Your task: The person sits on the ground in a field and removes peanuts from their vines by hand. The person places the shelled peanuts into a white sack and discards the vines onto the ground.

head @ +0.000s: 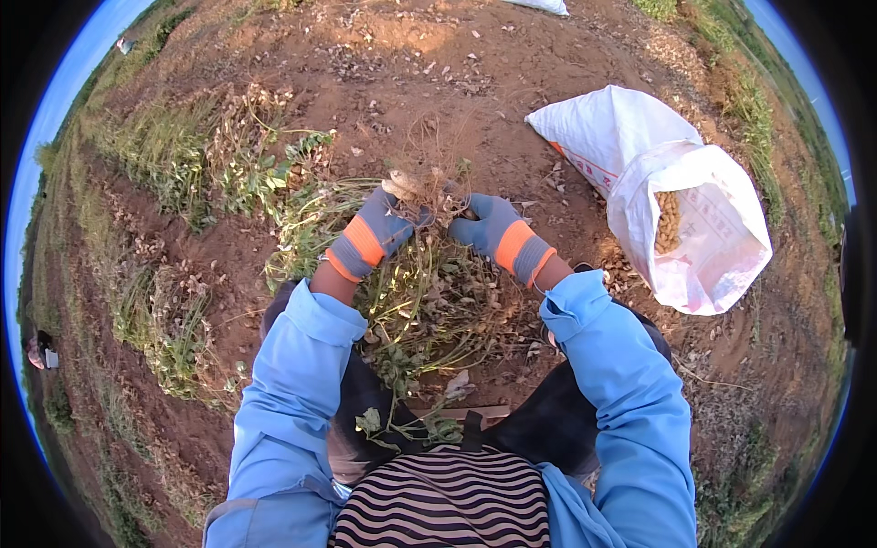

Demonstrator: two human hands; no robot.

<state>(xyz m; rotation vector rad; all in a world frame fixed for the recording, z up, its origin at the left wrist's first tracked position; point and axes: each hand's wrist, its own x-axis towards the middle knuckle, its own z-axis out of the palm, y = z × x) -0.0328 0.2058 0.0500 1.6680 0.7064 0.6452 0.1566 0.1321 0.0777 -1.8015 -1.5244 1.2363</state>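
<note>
Both my hands wear grey-blue gloves with orange cuff bands, and they meet at the root end of a pulled peanut plant (428, 195). My left hand (387, 229) is closed around it, with pale peanut pods (403, 185) showing above the fingers. From the other side, my right hand (490, 229) grips at the same tangle of roots and pods; its fingertips are partly hidden. Thin dry roots fan out beyond the hands. The leafy stems (418, 301) hang down towards me, over a heap of dry leaves between my legs.
A white woven sack (733, 205) lies mouth-open at the right, with peanuts (667, 222) inside. Pulled peanut plants (171, 164) lie in rows on the soil at the left. Part of another white sack (545, 5) shows at the far edge. Another person (38, 353) is far left.
</note>
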